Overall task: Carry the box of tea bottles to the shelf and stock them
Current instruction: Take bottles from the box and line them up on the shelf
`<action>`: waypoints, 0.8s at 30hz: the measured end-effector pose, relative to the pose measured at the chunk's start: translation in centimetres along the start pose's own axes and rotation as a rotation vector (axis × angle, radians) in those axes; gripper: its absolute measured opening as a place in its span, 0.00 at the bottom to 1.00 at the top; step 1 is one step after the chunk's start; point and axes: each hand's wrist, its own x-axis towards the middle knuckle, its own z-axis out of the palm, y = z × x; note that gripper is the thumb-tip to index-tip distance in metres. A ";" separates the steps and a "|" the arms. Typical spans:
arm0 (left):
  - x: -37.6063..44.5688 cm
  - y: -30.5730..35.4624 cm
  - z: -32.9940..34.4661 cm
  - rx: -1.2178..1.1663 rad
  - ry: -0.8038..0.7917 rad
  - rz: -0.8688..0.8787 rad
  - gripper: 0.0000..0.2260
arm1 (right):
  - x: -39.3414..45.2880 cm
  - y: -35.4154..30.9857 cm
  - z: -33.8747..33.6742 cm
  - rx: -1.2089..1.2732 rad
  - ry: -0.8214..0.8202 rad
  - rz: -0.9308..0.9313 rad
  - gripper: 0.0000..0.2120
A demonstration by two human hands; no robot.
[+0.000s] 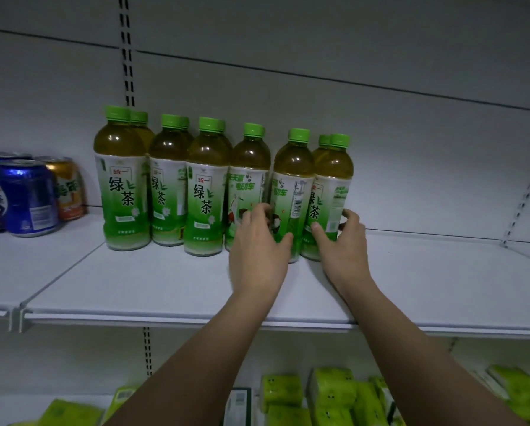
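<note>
Fingers (pixel 259 210) and fingers (pixel 351 218) apparently curl round two bottles (pixel 291 186).

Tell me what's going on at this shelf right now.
A person is stocking green tea bottles on a white shelf. The left hand curls round the barcode-facing bottle, with fingers reaching between it and its left neighbour. The right hand grips the rightmost bottle low down. About ten bottles stand upright, roughly two deep. Blue and orange cans stand to the left, and green packs lie on the shelf below. No box is in view.
</note>
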 end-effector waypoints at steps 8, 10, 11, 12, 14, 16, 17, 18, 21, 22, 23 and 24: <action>-0.5 0.5 -1.2 0.162 0.387 -0.099 0.33 | -1.6 -1.8 -0.2 -0.337 0.227 -0.299 0.38; -0.4 0.3 -1.4 0.157 0.358 -0.209 0.39 | -1.7 -1.8 -0.3 -0.355 0.213 -0.272 0.43; -0.3 0.2 -1.4 0.147 0.338 -0.247 0.42 | -1.7 -1.9 -0.4 -0.360 0.201 -0.260 0.45; -0.2 0.0 -1.3 0.143 0.322 -0.263 0.43 | -1.8 -1.9 -0.4 -0.366 0.182 -0.259 0.46; -0.2 0.0 -1.2 0.152 0.308 -0.258 0.46 | -2.0 -2.1 -0.2 -0.400 0.129 -0.289 0.50; -0.1 0.1 -1.0 0.166 0.311 -0.250 0.48 | -2.2 -2.1 0.0 -0.441 0.083 -0.334 0.51; -0.1 0.1 -0.9 0.177 0.314 -0.250 0.48 | -2.2 -2.0 0.1 -0.453 0.062 -0.348 0.52; 0.0 0.1 -0.7 0.188 0.315 -0.254 0.49 | -2.1 -2.0 0.2 -0.461 0.046 -0.359 0.52; 0.3 -0.4 -0.5 0.175 0.326 -0.300 0.50 | -1.9 -1.8 0.3 -0.473 0.036 -0.389 0.52; 0.4 -0.5 -0.4 0.170 0.330 -0.315 0.51 | -1.9 -1.7 0.3 -0.470 0.041 -0.403 0.51; 0.4 -0.6 -0.4 0.173 0.328 -0.321 0.51 | -1.8 -1.7 0.4 -0.466 0.045 -0.418 0.51; 0.5 -0.7 -0.4 0.179 0.318 -0.319 0.52 | -1.8 -1.6 0.5 -0.464 0.047 -0.430 0.50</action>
